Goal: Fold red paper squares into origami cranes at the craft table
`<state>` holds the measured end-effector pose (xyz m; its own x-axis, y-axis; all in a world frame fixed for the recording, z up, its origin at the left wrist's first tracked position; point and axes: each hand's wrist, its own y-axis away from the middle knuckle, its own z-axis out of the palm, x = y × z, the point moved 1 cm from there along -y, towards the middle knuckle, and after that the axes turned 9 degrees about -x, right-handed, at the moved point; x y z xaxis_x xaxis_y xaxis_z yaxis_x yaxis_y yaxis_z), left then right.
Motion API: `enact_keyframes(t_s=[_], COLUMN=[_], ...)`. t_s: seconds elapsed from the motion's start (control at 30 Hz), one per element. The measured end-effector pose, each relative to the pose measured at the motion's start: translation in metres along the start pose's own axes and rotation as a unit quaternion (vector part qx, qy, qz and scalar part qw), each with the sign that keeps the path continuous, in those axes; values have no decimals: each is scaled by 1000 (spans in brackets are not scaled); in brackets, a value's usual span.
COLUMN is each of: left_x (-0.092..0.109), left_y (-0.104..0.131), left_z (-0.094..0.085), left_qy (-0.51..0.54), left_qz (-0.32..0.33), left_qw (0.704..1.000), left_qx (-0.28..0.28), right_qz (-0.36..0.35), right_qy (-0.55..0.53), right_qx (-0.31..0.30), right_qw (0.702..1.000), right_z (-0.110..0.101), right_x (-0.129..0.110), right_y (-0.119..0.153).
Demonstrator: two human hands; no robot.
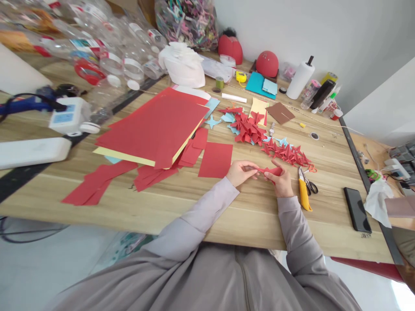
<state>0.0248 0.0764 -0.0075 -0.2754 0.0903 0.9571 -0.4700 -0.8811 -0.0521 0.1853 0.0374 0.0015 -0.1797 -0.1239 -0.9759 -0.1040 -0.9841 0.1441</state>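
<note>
Between my two hands is a small folded piece of red paper (274, 171), held just above the wooden table. My left hand (241, 172) pinches its left tip with thumb and fingers. My right hand (282, 180) grips its right side, the thumb on the near face. To the left of my left hand lies a flat red paper square (215, 160). Beyond my hands is a heap of folded red paper stars (249, 128), and a row of more red stars (287, 153) stretches to the right. A light blue paper star (212, 122) lies left of the heap.
A stack of red sheets (152, 125) covers the table's left middle, with red strips (97, 183) nearer. Right of my hand lie a yellow-handled cutter (304, 194) and black-handled scissors (311, 186). A phone (357, 209) sits farther right. Plastic bottles (110, 60) crowd the back left.
</note>
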Motion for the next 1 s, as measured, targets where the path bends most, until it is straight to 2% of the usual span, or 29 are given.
enact_keyframes(t_s=[0.43, 0.77, 0.9, 1.0], left_x=[4, 8, 7, 4], left_y=[0, 1, 0, -1], left_z=[-3, -3, -3, -2], left_qy=[45, 83, 100, 75], left_qz=[-37, -38, -45, -57], left_qw=[998, 996, 994, 995], left_qx=[6, -3, 11, 9], right_qz=[-11, -16, -29, -41], right_qy=[14, 5, 21, 39], right_qx=[-6, 0, 5, 13], right_qw=[1000, 1000, 999, 998], right_z=[-1, -1, -5, -6], right_x=[3, 5, 8, 8], right_y=[-2, -2, -3, -3])
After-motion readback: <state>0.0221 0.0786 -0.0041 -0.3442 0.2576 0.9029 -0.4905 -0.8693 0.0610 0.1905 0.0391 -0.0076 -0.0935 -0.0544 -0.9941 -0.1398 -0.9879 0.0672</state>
